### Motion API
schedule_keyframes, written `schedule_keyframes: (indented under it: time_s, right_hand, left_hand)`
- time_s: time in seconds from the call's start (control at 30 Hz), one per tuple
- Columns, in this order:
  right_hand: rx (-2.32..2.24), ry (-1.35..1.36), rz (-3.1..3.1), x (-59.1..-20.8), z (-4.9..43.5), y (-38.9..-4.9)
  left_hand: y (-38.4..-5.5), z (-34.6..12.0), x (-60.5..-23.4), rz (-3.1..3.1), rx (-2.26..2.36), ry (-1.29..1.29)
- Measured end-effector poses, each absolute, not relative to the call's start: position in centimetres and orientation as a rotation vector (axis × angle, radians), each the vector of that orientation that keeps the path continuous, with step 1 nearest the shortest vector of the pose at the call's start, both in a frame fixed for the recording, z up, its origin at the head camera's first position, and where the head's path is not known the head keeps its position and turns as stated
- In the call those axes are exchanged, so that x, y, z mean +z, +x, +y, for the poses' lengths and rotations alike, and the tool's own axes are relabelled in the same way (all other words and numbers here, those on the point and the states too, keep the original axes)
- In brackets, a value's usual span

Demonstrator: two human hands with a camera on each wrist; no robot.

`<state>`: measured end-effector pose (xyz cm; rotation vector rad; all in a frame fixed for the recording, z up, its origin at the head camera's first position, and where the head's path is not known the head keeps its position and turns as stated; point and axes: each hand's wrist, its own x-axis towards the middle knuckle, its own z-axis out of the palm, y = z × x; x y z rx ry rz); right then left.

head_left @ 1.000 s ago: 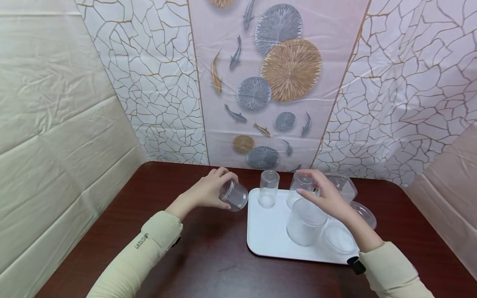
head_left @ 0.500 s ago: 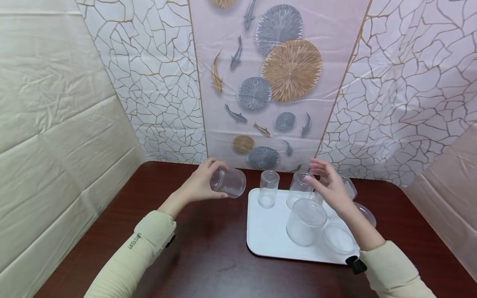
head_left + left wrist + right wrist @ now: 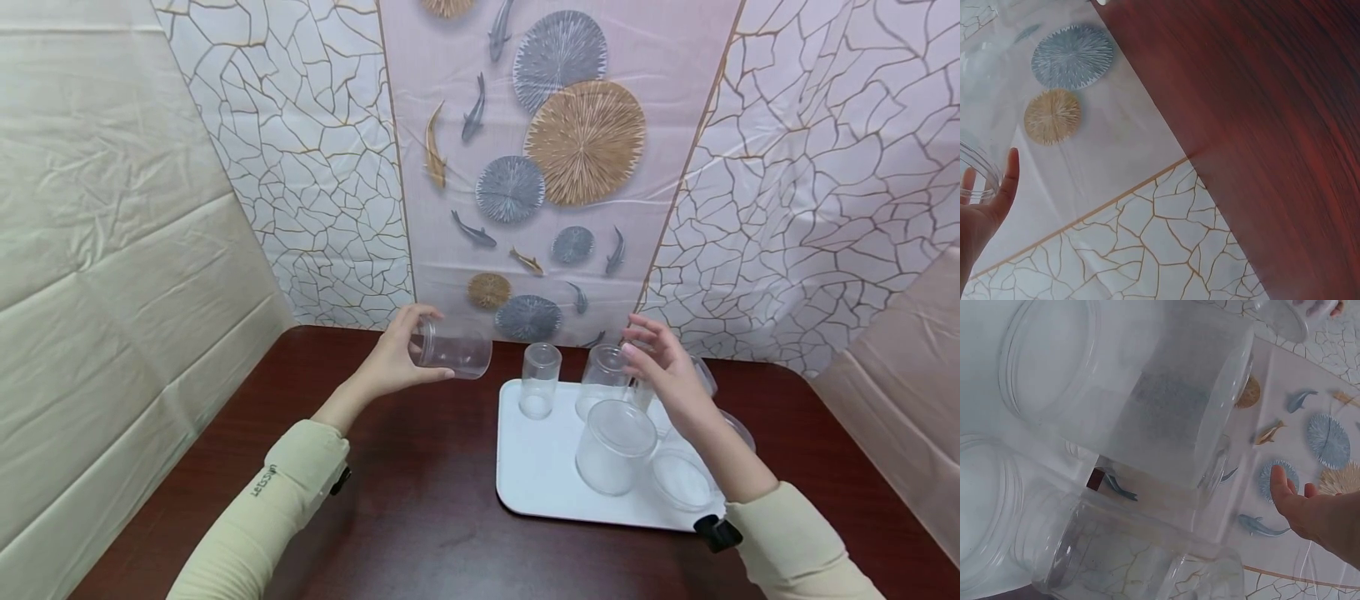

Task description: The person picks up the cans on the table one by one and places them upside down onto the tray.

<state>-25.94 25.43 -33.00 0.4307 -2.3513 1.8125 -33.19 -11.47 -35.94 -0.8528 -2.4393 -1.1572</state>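
My left hand (image 3: 386, 362) grips a clear plastic jar (image 3: 461, 350), tipped on its side above the table, left of the tray. The jar's ringed end lies toward the palm. In the left wrist view, only part of the left hand (image 3: 988, 215) and the jar's rim (image 3: 979, 165) show. My right hand (image 3: 671, 375) hovers over the back of the white tray (image 3: 536, 479), fingers loosely bent and holding nothing visible. Nearest to it is a clear jar (image 3: 602, 379) standing at the back of the tray. The right wrist view shows the right hand (image 3: 1319, 509) apart from the jars.
On the tray stand a slim clear jar (image 3: 540, 379), a wide clear jar (image 3: 615, 450) in front and a low round container (image 3: 682, 481). More clear containers sit at the right, partly hidden by the right arm. A patterned cloth (image 3: 517, 275) hangs behind the dark table (image 3: 420, 517).
My left hand has risen and moved left with the jar, turning it nearly horizontal. My right hand has lifted up and right, away from the clear jar at the back.
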Motion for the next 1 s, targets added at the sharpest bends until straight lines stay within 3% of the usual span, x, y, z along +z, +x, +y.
schedule_keyframes:
  time_s: [0.4,1.0]
  right_hand:
    - [1.878,0.421,-2.384,-32.8,24.3,-25.5]
    - [1.975,0.606,-2.366,-32.8,21.6,-24.3]
  left_hand:
    - [-31.8,-9.8,-35.4,-2.337,-1.633,-0.787]
    - [-30.3,-6.9,-35.6,-2.241,-1.744,-0.921]
